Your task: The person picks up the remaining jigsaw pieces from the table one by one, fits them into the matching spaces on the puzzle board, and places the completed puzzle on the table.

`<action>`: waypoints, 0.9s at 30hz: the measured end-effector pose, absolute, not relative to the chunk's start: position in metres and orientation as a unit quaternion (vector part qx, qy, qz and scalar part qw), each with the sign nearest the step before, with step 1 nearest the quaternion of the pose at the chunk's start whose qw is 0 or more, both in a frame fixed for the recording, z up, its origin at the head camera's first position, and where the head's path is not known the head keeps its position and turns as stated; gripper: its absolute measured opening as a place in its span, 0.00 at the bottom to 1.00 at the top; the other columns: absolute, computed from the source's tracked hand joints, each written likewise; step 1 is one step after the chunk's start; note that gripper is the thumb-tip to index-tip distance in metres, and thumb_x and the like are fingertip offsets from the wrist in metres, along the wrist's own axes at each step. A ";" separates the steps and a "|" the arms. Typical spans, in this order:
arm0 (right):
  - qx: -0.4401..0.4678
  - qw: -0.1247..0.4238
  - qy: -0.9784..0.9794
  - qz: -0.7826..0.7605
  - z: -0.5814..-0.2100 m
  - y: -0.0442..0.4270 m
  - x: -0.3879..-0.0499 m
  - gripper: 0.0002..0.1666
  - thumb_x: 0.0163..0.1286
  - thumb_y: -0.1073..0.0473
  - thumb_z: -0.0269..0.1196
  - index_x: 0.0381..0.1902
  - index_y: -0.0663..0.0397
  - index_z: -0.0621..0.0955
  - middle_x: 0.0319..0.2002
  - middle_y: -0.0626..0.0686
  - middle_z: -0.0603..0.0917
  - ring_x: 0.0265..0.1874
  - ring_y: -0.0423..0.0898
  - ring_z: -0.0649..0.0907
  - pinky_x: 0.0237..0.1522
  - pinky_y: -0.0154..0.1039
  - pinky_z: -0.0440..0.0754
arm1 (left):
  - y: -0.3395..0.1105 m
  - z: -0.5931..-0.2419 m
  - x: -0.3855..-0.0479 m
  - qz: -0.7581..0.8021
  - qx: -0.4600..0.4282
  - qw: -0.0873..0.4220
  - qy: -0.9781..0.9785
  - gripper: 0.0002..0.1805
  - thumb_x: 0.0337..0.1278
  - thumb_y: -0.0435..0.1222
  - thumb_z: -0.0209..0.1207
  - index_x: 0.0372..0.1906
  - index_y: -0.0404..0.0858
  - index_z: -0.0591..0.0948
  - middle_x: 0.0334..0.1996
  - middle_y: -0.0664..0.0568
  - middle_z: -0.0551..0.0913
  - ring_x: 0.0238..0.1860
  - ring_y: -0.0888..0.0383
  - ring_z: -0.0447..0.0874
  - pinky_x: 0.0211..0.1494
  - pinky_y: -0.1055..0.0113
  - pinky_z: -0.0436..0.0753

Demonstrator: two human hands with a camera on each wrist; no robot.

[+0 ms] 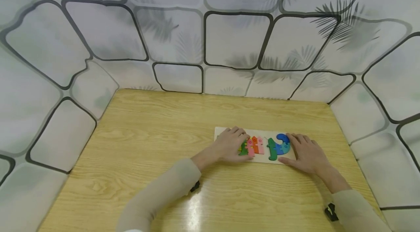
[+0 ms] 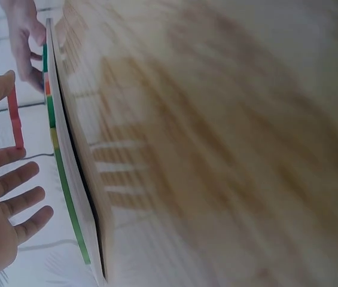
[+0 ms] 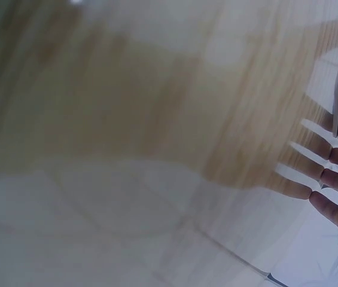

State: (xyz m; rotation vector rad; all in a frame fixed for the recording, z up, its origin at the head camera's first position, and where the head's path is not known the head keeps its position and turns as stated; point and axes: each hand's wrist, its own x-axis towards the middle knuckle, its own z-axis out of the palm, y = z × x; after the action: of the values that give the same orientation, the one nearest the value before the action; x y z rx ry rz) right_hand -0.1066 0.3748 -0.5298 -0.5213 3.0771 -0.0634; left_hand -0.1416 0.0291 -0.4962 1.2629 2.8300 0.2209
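Note:
A pale wooden puzzle board [image 1: 264,158] lies on the table with coloured puzzle pieces on it. My left hand [image 1: 229,144] is over the board's left part, pinching a pink puzzle piece [image 1: 250,148] between thumb and index finger. In the left wrist view, that thin piece [image 2: 15,118] looks red and is held on edge above the board [image 2: 76,161]; the other fingers are spread. At the board's right end, my right hand [image 1: 308,153] rests with extended fingers beside blue pieces [image 1: 283,148]. Its fingertips [image 3: 334,179] meet the table near the board's edge.
Orange and pink pieces [image 1: 257,145] stand mid-board, with a dark green piece [image 1: 272,149] to their right. The left hand partly covers green and yellow pieces. The glossy wood-grain table [image 1: 164,122] meets pale stone-patterned walls [image 1: 236,40] at the back and sides.

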 end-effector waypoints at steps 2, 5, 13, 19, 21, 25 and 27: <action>-0.166 0.013 0.986 -0.019 -0.529 0.375 -0.107 0.64 0.63 0.20 0.63 0.80 0.60 0.65 0.72 0.66 0.73 0.69 0.69 0.74 0.65 0.72 0.74 | 0.033 -0.496 -0.141 0.066 0.409 0.021 0.910 0.42 0.67 0.72 0.51 0.72 0.47 0.76 0.69 0.53 0.78 0.69 0.53 0.75 0.72 0.54 0.79; -0.167 0.016 0.986 -0.017 -0.529 0.375 -0.108 0.64 0.63 0.20 0.63 0.80 0.60 0.65 0.72 0.66 0.73 0.69 0.70 0.74 0.65 0.72 0.74 | 0.038 -0.497 -0.142 0.054 0.412 0.022 0.910 0.43 0.67 0.72 0.50 0.74 0.48 0.75 0.69 0.52 0.78 0.70 0.53 0.75 0.73 0.55 0.78; -0.165 0.014 0.986 -0.020 -0.528 0.374 -0.106 0.64 0.63 0.20 0.63 0.79 0.60 0.66 0.71 0.66 0.74 0.69 0.69 0.74 0.65 0.73 0.74 | 0.049 -0.503 -0.144 0.051 0.421 0.024 0.905 0.43 0.67 0.73 0.48 0.74 0.49 0.74 0.69 0.53 0.78 0.68 0.54 0.76 0.71 0.57 0.79; -0.164 0.012 0.986 -0.019 -0.527 0.374 -0.106 0.64 0.63 0.19 0.63 0.79 0.60 0.66 0.71 0.66 0.74 0.68 0.69 0.74 0.65 0.72 0.74 | 0.054 -0.502 -0.145 0.046 0.420 0.037 0.905 0.43 0.68 0.73 0.47 0.75 0.49 0.74 0.70 0.53 0.78 0.68 0.54 0.76 0.73 0.57 0.77; -0.164 0.015 0.986 -0.017 -0.527 0.374 -0.106 0.64 0.63 0.19 0.62 0.79 0.60 0.66 0.71 0.66 0.74 0.68 0.69 0.74 0.65 0.73 0.74 | 0.057 -0.502 -0.145 0.044 0.420 0.039 0.906 0.43 0.68 0.73 0.47 0.75 0.49 0.73 0.70 0.53 0.77 0.68 0.54 0.76 0.73 0.57 0.77; -0.166 0.016 0.986 -0.014 -0.528 0.375 -0.107 0.64 0.63 0.19 0.62 0.79 0.61 0.66 0.71 0.66 0.74 0.68 0.70 0.74 0.64 0.73 0.74 | 0.062 -0.504 -0.147 0.038 0.419 0.042 0.906 0.44 0.68 0.73 0.48 0.75 0.49 0.73 0.70 0.52 0.77 0.69 0.53 0.76 0.74 0.57 0.77; -0.166 0.014 0.986 -0.014 -0.528 0.375 -0.107 0.64 0.63 0.19 0.62 0.80 0.60 0.66 0.71 0.66 0.74 0.68 0.70 0.74 0.64 0.73 0.75 | 0.064 -0.506 -0.149 0.037 0.417 0.042 0.907 0.44 0.67 0.73 0.48 0.75 0.49 0.73 0.70 0.52 0.77 0.69 0.53 0.76 0.74 0.56 0.77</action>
State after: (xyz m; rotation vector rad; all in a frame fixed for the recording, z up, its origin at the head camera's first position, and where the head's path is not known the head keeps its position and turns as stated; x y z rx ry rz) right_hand -0.1069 0.3748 -0.5283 -0.5168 3.0692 -0.0449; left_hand -0.1488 0.0643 -0.5057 1.2748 2.7762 0.1144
